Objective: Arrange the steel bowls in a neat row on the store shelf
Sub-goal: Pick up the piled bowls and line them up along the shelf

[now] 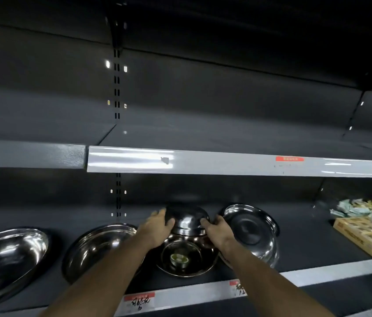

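Note:
Several steel bowls stand on the dark lower shelf point(306, 239). Between my left hand point(157, 227) and my right hand point(217, 229) is an upturned steel bowl point(188, 219), gripped on both sides, bottom facing up. It sits just over an open steel bowl point(186, 257) with a greenish sticker inside. Left of it lie a wide steel bowl point(98, 245) and a larger steel bowl point(7, 257) at the far left. To the right a steel bowl point(252, 229) leans on its side against the open one.
An upper shelf point(226, 163) with a white price rail overhangs the bowls. A cardboard tray of packets point(367, 234) stands at the right end of the lower shelf. Price tags point(139, 299) are stuck to the lower shelf's front rail.

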`<state>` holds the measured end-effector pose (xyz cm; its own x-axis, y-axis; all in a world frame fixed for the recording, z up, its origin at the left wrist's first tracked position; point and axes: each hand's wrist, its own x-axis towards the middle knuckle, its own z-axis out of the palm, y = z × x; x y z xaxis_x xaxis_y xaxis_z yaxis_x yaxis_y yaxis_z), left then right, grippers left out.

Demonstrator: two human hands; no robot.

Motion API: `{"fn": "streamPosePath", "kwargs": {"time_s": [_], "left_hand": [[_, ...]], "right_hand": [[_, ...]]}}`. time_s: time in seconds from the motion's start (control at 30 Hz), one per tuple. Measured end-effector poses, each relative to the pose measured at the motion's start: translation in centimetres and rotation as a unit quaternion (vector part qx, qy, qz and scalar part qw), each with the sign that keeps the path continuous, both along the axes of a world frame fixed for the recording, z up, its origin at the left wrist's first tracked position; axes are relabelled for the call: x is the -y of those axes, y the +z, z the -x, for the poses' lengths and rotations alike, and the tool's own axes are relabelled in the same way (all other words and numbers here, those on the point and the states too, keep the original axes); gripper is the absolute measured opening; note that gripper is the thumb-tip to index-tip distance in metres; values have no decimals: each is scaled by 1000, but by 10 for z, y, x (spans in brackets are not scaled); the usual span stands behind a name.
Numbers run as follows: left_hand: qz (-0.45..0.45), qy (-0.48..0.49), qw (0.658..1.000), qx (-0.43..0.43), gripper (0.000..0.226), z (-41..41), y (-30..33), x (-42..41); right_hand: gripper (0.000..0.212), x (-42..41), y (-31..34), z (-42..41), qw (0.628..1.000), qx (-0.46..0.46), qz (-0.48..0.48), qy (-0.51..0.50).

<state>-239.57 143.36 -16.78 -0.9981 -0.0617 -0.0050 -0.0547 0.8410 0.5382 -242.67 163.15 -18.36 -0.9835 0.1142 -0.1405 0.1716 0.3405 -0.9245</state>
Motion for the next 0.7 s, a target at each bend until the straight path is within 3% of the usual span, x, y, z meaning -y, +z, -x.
{"fn": "streamPosePath", "kwargs": {"time_s": [0.1,0.4,0.7], "left_hand": [[-22,23,999,1,68,13,0,-13],[-80,62,993,53,84,37,-14,-27],[-167,81,982,34,86,33,-12,-26]], "right_hand": [[40,6,2,5,998,39,52,21],[56,21,-11,14,999,33,-2,-1],[44,16,-13,8,998,-20,62,-2]]}}
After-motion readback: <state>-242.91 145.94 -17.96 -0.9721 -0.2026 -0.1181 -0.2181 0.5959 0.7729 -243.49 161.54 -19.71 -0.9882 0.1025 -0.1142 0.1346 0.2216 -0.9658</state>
